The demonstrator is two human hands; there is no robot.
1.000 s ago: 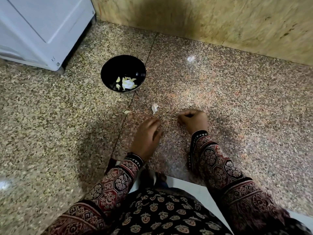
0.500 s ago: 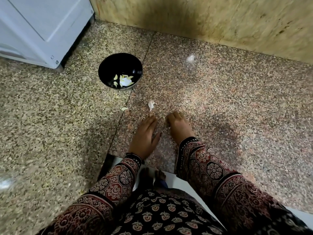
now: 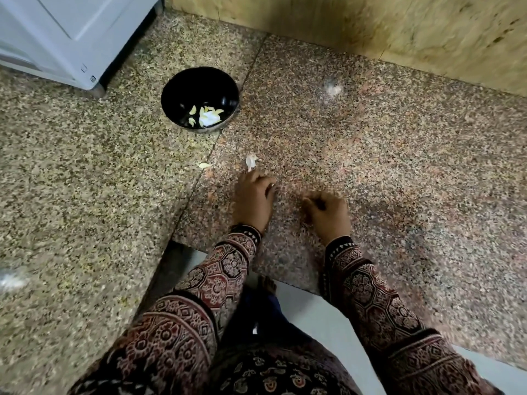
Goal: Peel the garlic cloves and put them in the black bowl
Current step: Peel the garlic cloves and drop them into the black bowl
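Observation:
The black bowl (image 3: 176, 89) stands on the speckled stone counter (image 3: 399, 172), far left of my hands; several peeled garlic cloves (image 3: 193, 110) and a white scrap of skin (image 3: 209, 118) lie in it. A white garlic piece (image 3: 251, 161) rests on the counter, and my left hand (image 3: 253, 201), palm down, touches it with its fingertips. One small pale clove (image 3: 204, 165) lies to its left. My right hand (image 3: 328, 213) sits curled in a loose fist on the counter, to the right of the left hand; anything inside it is hidden.
A white appliance (image 3: 57, 38) stands at the back left beside the bowl. A yellowish wall (image 3: 370, 29) closes the back. The counter's front edge (image 3: 285, 280) runs just below my wrists, with white floor (image 3: 322, 317) and a bare foot (image 3: 266, 283) beneath.
My left hand has slid forward until its fingertips reach the white garlic piece. My right hand moved in toward the left, then back out to the right, curled again.

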